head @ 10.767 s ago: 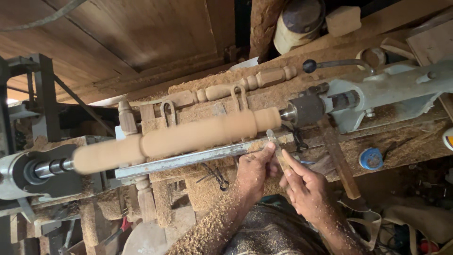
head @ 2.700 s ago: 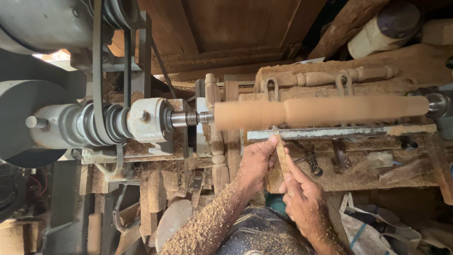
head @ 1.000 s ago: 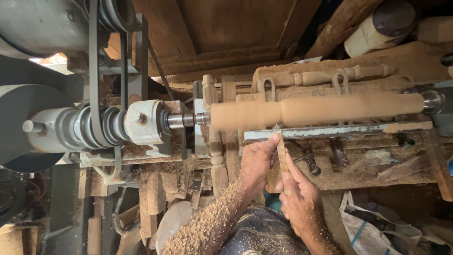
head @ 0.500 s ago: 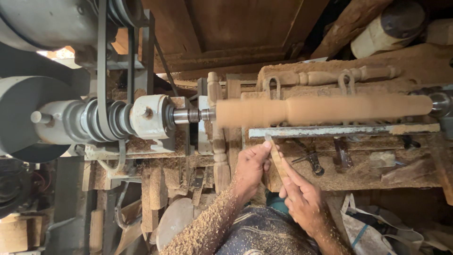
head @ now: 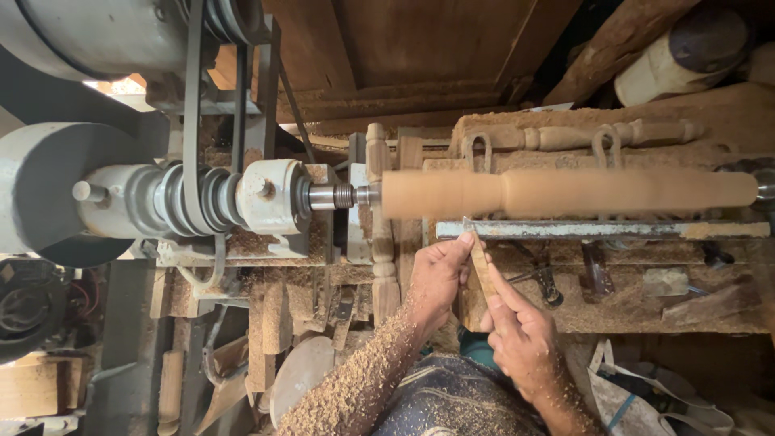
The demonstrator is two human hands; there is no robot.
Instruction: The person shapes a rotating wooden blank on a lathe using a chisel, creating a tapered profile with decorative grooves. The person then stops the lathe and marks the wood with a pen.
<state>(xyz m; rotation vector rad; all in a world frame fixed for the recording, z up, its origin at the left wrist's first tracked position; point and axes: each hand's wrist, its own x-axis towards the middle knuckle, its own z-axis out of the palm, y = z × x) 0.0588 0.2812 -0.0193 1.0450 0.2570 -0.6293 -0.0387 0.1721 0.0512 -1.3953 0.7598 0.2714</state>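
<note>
Both hands closed on a wood-handled chisel at the tool rest, just below the spinning spindle blank. Left hand near the tip, right hand behind. Risk: tip catches, gouging the wood; fingers sit close.

We see no labels, signs or screens; one white plastic bag with blue handles lies at lower right.
</note>
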